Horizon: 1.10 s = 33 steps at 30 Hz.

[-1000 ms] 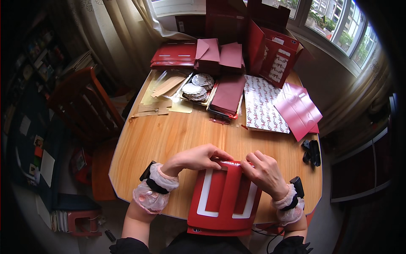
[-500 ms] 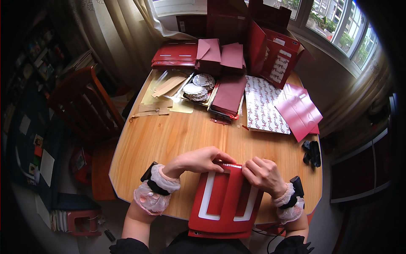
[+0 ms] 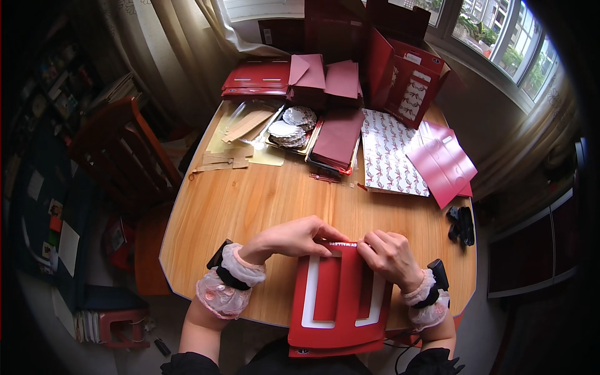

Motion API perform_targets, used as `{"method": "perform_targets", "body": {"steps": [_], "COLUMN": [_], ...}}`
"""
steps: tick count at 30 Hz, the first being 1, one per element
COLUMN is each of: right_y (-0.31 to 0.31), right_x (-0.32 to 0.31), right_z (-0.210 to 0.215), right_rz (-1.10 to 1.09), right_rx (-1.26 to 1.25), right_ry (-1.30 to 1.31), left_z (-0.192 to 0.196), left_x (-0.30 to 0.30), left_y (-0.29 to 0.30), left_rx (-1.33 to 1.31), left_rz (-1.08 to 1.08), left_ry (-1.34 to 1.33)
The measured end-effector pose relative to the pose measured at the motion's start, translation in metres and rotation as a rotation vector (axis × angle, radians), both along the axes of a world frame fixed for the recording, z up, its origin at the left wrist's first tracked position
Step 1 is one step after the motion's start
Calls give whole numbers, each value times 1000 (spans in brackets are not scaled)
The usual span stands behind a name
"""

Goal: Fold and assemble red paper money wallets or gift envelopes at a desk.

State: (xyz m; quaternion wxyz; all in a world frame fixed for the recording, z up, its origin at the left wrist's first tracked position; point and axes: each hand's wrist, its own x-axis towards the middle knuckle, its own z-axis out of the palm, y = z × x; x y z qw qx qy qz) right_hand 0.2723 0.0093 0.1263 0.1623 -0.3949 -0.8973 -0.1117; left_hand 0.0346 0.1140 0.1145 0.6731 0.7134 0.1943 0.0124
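Observation:
A flat red cardboard folder (image 3: pixel 337 334) with white cut-out bands lies over the table's near edge, its lower end overhanging toward my body. My left hand (image 3: pixel 297 239) pinches the folder's top edge from the left, thumb below and fingers curled over it. My right hand (image 3: pixel 390 257) grips the same top edge on the right, fingers folded in tightly. A narrow strip with white printing shows between the two hands. What lies under my fingertips is hidden.
Along the wooden table's back sit stacked red packs (image 3: pixel 256 78), dusky pink envelopes (image 3: pixel 337 140), round white paper pieces (image 3: pixel 290 128) and brown paper strips (image 3: pixel 250 128). Patterned sheets (image 3: pixel 394 156), pink card (image 3: pixel 444 159), a red box (image 3: pixel 406 81) and a black object (image 3: pixel 461 226) are to the right.
The folder's lower end has swung slightly to the right and a bit nearer to me. Both hands keep almost the same place on its top edge.

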Motion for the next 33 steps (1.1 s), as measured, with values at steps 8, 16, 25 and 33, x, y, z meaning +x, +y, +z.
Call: {"method": "perform_targets", "body": {"steps": [8,16,25,33], "right_y": [2,8,4,4], "right_x": [5,30,19,23], "right_z": [7,14,14,18], "right_rz": [-132,-152,-224,-211], "right_rx": [-372,-1152,-988,-895], "right_ry": [296,807,826,826], "left_z": [0,7,12,8], "left_x": [-2,-5,-4,-16], "left_y": [3,1,-1,9], "left_rx": [-15,54,118,31], "left_rz": [-2,43,88,135], "left_ry": [-28,4,18,-71]}}
